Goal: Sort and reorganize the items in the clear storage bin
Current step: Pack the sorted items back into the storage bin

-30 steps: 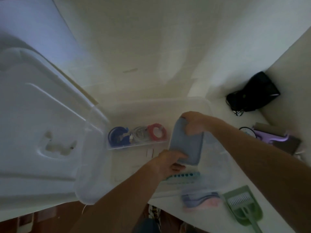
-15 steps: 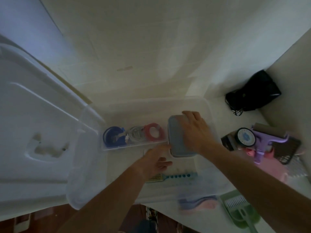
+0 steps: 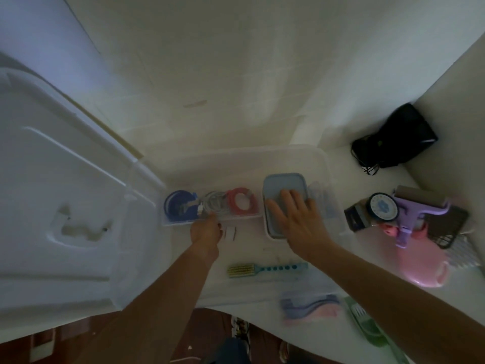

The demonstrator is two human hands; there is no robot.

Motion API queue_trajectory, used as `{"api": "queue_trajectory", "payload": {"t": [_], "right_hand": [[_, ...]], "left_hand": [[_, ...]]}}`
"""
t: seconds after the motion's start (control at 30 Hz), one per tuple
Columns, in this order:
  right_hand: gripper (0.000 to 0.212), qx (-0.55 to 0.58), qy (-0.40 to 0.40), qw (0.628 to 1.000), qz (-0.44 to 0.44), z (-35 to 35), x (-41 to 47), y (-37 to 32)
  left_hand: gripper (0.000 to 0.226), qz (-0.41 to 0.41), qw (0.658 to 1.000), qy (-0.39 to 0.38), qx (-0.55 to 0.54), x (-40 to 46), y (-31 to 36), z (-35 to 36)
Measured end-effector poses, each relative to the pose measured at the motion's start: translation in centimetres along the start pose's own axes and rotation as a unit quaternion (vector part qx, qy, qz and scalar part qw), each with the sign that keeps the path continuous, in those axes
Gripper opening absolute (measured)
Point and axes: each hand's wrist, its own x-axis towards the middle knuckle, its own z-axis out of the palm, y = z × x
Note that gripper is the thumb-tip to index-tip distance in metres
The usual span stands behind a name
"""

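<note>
- The clear storage bin (image 3: 325, 164) stands open on a white surface; its translucent walls are soft-cornered and smooth, and its white lid (image 3: 65, 206) leans off to the left.
- The right hand (image 3: 296, 222) lies flat, fingers spread wide and straight, on the blue-grey lidded box (image 3: 284, 185). In my judgement it is pressing the box down into its place against the far wall.
- The box is rectangular with rounded corners and a pale rim, and appears to be rigid plastic. It sits just beside the narrow clear tray (image 3: 210, 219).
- The left hand (image 3: 206, 231) is at the tray's near edge, fingers curled toward it; whether it grips the edge or only touches it cannot be told. Its position suggests it is steadying or nudging the tray into line with the box.
- The tray holds a blue tape dispenser (image 3: 178, 206), a coil of white cable (image 3: 214, 204) and a red ring-shaped item (image 3: 240, 206), side by side.
- A teal-handled brush (image 3: 267, 269) lies loose on the bin floor, well apart from both hands.
- Outside the bin to the right: a black bag (image 3: 396, 137) and a purple tool (image 3: 417, 214).
</note>
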Motion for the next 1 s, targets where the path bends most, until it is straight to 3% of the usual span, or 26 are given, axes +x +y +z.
{"api": "queue_trajectory", "payload": {"t": [0.17,0.27,0.43,0.53,0.6,0.63,0.7,0.77,0.8,0.9,1.0], "right_hand": [[0.088,-0.003,0.015,1.000,0.019,-0.6,-0.1,0.3],[0.101,0.006,-0.015,1.000,0.017,-0.9,-0.1,0.5],[0.105,0.015,-0.016,0.999,0.027,-1.3,-0.5,0.4],[0.081,0.049,0.007,0.998,0.036,-2.0,-1.1,0.5],[0.060,0.077,0.001,0.996,0.036,-2.6,-1.8,0.6],[0.051,0.103,0.013,0.994,0.036,-2.9,-2.2,0.7],[0.037,0.173,0.069,0.981,0.053,-3.5,-3.6,1.4],[0.026,0.222,0.153,0.958,0.100,-4.2,-5.2,2.5],[0.020,0.231,0.190,0.947,0.119,-4.3,-6.1,2.9],[0.016,0.230,0.217,0.944,0.093,-3.7,-7.9,3.3],[0.027,0.268,0.228,0.933,0.077,-3.7,-9.4,3.0]], "left_hand": [[0.026,0.010,0.997,-0.008,0.081,0.2,1.0,-0.4],[0.015,-0.011,0.995,-0.035,0.096,-0.8,1.5,-0.6],[0.052,-0.019,0.995,-0.027,0.098,-1.9,2.6,-0.8],[0.043,-0.029,0.975,-0.056,0.211,-3.9,2.9,0.0],[0.029,0.093,0.911,-0.098,0.389,-5.5,2.4,1.8],[0.034,0.208,0.850,-0.110,0.472,-6.0,1.6,2.7],[0.046,0.419,0.724,-0.136,0.531,-7.7,0.1,4.5],[0.050,0.549,0.607,-0.143,0.556,-8.4,-0.9,5.8],[0.051,0.564,0.559,-0.150,0.589,-8.4,-1.3,6.3],[0.050,0.519,0.529,-0.132,0.658,-8.8,-1.8,6.8],[0.046,0.568,0.482,-0.070,0.664,-9.9,-2.7,8.0]]}}
